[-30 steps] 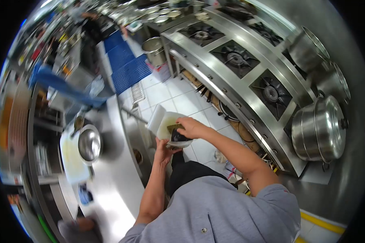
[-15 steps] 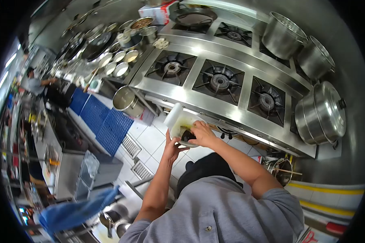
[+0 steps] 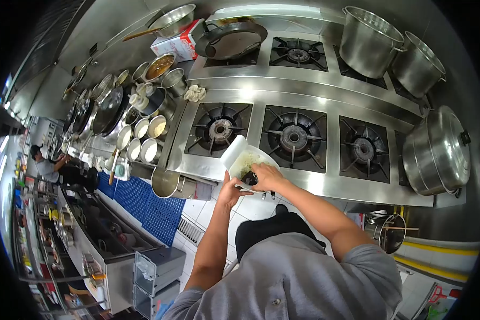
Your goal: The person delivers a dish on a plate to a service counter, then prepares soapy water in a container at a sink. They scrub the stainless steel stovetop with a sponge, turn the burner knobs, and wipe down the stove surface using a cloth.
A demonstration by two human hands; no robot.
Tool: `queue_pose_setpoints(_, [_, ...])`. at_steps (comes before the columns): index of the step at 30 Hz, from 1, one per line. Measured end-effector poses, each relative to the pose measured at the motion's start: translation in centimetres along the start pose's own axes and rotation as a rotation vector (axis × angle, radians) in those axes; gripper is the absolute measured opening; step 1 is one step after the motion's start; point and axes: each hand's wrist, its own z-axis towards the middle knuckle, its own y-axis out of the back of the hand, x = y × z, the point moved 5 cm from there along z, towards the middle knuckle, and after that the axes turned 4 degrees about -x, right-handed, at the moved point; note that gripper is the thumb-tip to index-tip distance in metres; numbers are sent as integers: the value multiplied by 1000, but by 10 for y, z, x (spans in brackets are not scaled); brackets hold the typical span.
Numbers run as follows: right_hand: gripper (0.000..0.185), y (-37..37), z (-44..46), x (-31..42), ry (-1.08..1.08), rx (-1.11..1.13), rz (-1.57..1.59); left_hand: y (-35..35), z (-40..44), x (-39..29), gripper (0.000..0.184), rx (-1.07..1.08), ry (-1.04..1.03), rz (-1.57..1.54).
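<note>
A white container [image 3: 239, 152] with one raised side or flap is held in front of me, at the stove's front edge. My left hand [image 3: 230, 193] grips it from below and the left, fingers under its near side. My right hand [image 3: 266, 177] reaches inside, its fingers bent down and pressed together by a dark lump [image 3: 249, 178]. What that lump is I cannot make out, and the fingertips are partly hidden. Yellowish-green residue shows on the inner wall.
A steel stove [image 3: 298, 184] with several burners spans the front. Stock pots [image 3: 368, 45] and a lidded steamer pot [image 3: 436, 152] stand at right, a wok [image 3: 232, 40] at the back. At left are seasoning pots [image 3: 141, 128], a floor-level pot [image 3: 165, 182] and a distant co-worker [image 3: 50, 165].
The container and both hands have come nearer the stove and now overlap its front edge. My view has shifted and turned with my body. The right hand stays inside the container.
</note>
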Motion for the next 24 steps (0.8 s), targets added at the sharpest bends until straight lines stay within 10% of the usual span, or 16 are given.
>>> queue_pose_setpoints(8, [25,6,40,6,107,-227,318,27,59,-38,71,34,233,188])
queue_pose_setpoints(16, [27,11,44,6,-228,-374,573,40,55,-53,59,122,284,321])
queue_pose_setpoints(19, [29,15,32,8,-396,-414,822,59,53,-69,61,-75,76,647])
queue_pose_setpoints(22, [27,15,22,9,-320,-544,1028,41,26,-125,37,-166,-591,1007])
queue_pose_setpoints(24, [27,26,13,22,-372,-561,1128,22,21,-123,29,130,-486,830])
